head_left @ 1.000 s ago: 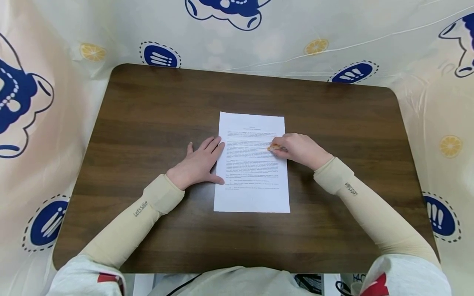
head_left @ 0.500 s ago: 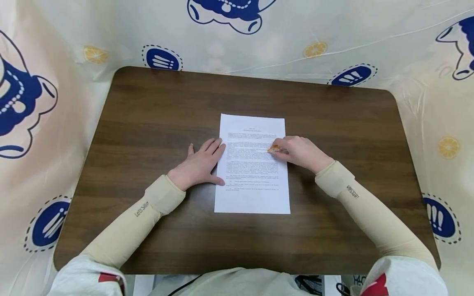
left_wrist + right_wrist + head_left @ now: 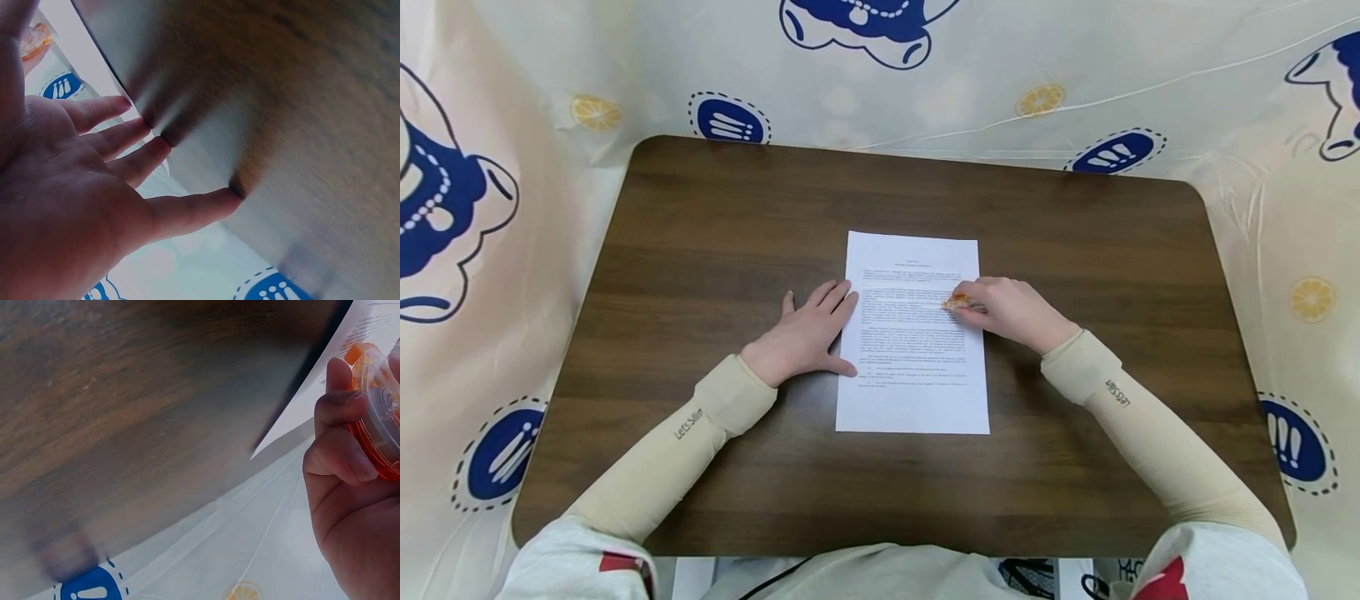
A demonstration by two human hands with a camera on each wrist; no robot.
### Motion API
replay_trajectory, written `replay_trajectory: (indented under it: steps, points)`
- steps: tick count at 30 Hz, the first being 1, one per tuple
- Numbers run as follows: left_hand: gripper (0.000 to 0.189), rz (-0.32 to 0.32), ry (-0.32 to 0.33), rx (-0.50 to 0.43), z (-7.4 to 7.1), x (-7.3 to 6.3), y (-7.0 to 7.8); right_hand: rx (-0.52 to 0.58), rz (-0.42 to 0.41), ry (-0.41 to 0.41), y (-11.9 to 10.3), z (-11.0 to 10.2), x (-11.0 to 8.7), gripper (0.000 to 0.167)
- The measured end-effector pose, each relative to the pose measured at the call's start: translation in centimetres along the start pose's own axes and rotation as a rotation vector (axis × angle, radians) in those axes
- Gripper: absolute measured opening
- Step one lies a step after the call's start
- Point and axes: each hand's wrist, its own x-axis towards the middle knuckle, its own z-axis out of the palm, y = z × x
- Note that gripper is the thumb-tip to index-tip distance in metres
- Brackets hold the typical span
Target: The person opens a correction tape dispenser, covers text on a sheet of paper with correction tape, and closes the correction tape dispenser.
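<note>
A white sheet of printed paper point(image 3: 910, 408) lies in the middle of the brown table in the head view. My left hand point(image 3: 805, 335) rests at its left edge, fingers straight and spread, fingertips down on the sheet and table. In the left wrist view, that hand's palm point(image 3: 69, 187) faces the camera and holds nothing. Over the right part of the printed text, my right hand point(image 3: 1011, 310) grips an orange correction tape point(image 3: 957, 302). Seen from the right wrist, the correction tape point(image 3: 379, 415) has a clear orange case with curled fingers around it; its tip points toward the paper.
The brown wooden table point(image 3: 700, 217) has rounded corners and extends around the sheet on all sides. A pale curtain point(image 3: 970, 75) with blue and orange-slice prints hangs along its back and sides. The person's body is at the front edge.
The head view has shifted very slightly. Both hands keep about the same places at the sheet, and the correction tape shows no clear movement along the text.
</note>
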Motion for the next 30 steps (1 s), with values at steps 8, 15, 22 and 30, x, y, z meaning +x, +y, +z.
replay_trajectory:
  steps: [8,15,22,30]
  points:
    - [0.119,-0.005,-0.002,-0.017,-0.1,0.0,0.1,0.008,-0.044,0.018,-0.9,0.2,0.4,0.027]
    - [0.119,0.000,0.006,-0.001,-0.1,0.0,0.1,0.020,-0.070,-0.018,-2.6,0.6,1.6,0.027]
    - [0.118,0.001,0.003,0.000,0.0,0.0,-0.1,0.041,-0.125,-0.062,-4.9,1.4,3.2,0.024]
    - [0.118,0.002,-0.005,0.002,0.0,0.0,-0.3,0.019,-0.201,-0.095,-7.0,2.5,4.8,0.023]
